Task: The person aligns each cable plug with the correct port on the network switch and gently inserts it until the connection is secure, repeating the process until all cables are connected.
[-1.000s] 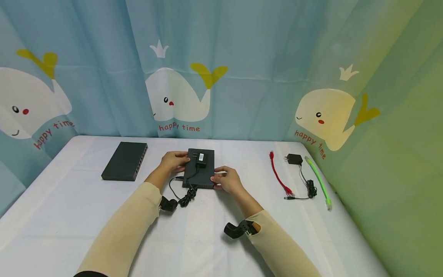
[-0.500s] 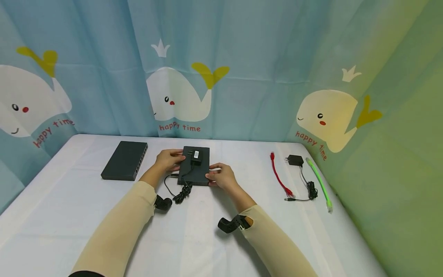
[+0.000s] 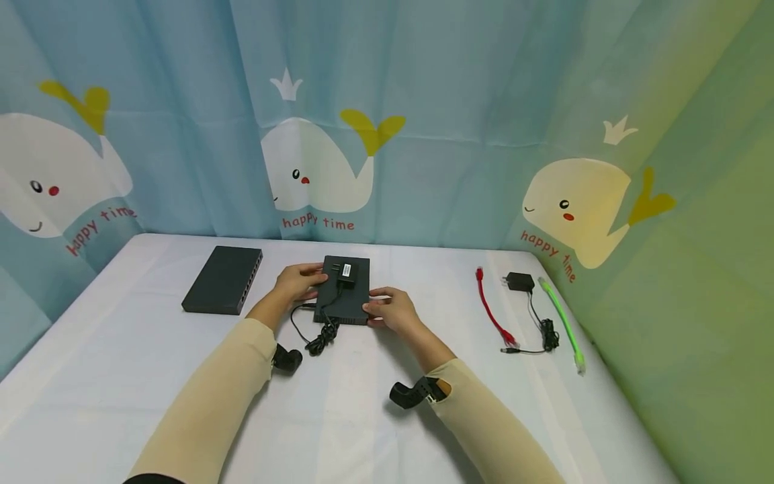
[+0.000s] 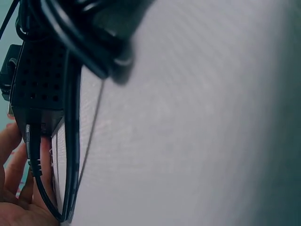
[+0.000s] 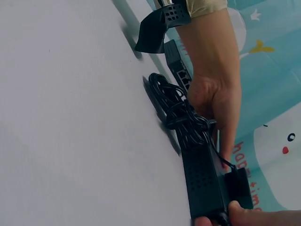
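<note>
Near the far middle of the table lies a black network switch (image 3: 357,299), with a black power adapter (image 3: 347,275) resting on its top. My left hand (image 3: 297,282) grips its left edge, thumb above and fingers lower down. From the opposite side my right hand (image 3: 392,310) pinches the right edge. The adapter's bundled cord (image 3: 325,336) hangs at the near edge. In the left wrist view the cord's plug (image 4: 34,146) sits at the switch's side, beside my left fingers (image 4: 16,165). The switch's underside is hidden.
A second black network switch (image 3: 222,280) lies at the left. To the right are a red network cable (image 3: 492,309), another power adapter (image 3: 520,281) with a coiled cord (image 3: 549,335), and a green network cable (image 3: 564,326). A printed curtain (image 3: 447,181) stands behind the table.
Both hands have shifted the switch, with adapter and cord on it, slightly left and away. Over the last half second it holds still, while the head view drifts a little.
</note>
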A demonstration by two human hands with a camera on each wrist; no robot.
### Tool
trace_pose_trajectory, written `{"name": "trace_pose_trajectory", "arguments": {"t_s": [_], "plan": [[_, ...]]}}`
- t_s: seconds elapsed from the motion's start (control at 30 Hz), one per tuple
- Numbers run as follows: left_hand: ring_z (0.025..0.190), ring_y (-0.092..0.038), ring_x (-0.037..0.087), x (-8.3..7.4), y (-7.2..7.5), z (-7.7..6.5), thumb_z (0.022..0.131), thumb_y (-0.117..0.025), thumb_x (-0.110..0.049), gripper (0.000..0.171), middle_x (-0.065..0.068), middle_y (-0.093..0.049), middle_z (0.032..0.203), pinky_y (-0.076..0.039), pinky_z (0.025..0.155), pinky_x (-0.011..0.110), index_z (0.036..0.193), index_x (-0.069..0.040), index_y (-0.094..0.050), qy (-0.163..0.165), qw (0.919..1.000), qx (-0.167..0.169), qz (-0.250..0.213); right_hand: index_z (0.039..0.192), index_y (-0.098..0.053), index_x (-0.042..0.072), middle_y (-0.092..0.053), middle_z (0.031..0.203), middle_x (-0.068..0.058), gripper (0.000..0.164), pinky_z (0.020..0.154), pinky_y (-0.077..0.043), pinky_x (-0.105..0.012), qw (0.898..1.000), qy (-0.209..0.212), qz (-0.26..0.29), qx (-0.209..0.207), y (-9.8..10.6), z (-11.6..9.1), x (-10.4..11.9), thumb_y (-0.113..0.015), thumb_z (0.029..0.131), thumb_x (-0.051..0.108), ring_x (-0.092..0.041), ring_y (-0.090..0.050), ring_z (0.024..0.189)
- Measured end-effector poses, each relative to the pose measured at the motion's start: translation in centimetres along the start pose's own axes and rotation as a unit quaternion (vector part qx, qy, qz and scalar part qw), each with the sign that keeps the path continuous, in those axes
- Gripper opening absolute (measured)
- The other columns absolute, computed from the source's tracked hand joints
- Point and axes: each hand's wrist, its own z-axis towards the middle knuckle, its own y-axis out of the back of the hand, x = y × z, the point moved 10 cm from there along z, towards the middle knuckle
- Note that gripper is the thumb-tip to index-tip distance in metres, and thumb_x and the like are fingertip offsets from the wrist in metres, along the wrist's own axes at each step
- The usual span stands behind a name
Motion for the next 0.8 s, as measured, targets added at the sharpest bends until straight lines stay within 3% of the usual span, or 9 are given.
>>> {"name": "trace_pose_trajectory", "arguments": {"t_s": [0.13, 0.23, 0.37, 0.57, 0.8], "plan": [[0.129, -0.053, 0.028, 0.3, 0.0, 0.1, 0.098, -0.063, -0.023, 0.052, 0.012, -0.047, 0.149, -0.058, 0.091, 0.029, 0.147, -0.015, -0.048, 0.002, 0.9999, 0.005, -0.016, 0.13, -0.059, -0.005, -0.067, 0.112, -0.023, 0.04, 0.075, -0.063, -0.035, 1.0, 0.002, -0.014, 0.006, 1.2, -0.1, 0.5, -0.068, 0.091, 0.001, -0.022, -0.071, 0.084], [0.131, -0.052, 0.028, 0.3, -0.1, 0.1, 0.098, -0.064, -0.023, 0.051, 0.012, -0.046, 0.15, -0.057, 0.094, 0.03, 0.146, -0.014, -0.049, -0.001, 0.9997, 0.011, -0.024, 0.13, -0.057, -0.009, -0.066, 0.116, -0.027, 0.041, 0.08, -0.062, -0.037, 0.999, 0.018, -0.035, -0.003, 3.5, 0.1, 1.8, -0.067, 0.092, 0.003, -0.03, -0.072, 0.094], [0.131, -0.052, 0.028, 0.2, -0.1, 0.3, 0.097, -0.065, -0.022, 0.051, 0.012, -0.047, 0.15, -0.057, 0.094, 0.03, 0.145, -0.013, -0.05, -0.006, 0.9994, 0.013, -0.031, 0.133, -0.054, -0.011, -0.063, 0.123, -0.028, 0.043, 0.083, -0.061, -0.033, 0.997, 0.028, -0.067, -0.035, 8.2, 0.4, 3.6, -0.065, 0.095, 0.006, -0.029, -0.072, 0.097], [0.13, -0.053, 0.028, 0.4, 0.0, 0.5, 0.096, -0.067, -0.02, 0.051, 0.01, -0.048, 0.149, -0.057, 0.093, 0.03, 0.144, -0.013, -0.052, -0.004, 0.9988, 0.012, -0.047, 0.133, -0.055, -0.008, -0.061, 0.13, -0.026, 0.043, 0.076, -0.06, -0.019, 0.987, 0.019, -0.121, -0.101, 15.7, 1.4, 5.0, -0.063, 0.097, 0.014, -0.012, -0.07, 0.086], [0.128, -0.055, 0.029, 0.8, -0.1, 0.8, 0.096, -0.066, -0.019, 0.05, 0.013, -0.05, 0.146, -0.057, 0.093, 0.03, 0.144, -0.012, -0.052, 0.0, 0.998, 0.015, -0.062, 0.133, -0.056, -0.007, -0.06, 0.132, -0.024, 0.047, 0.093, -0.057, -0.031, 0.965, -0.029, -0.174, -0.193, 23.0, 1.9, 3.6, -0.063, 0.097, 0.022, -0.027, -0.068, 0.108]]}}
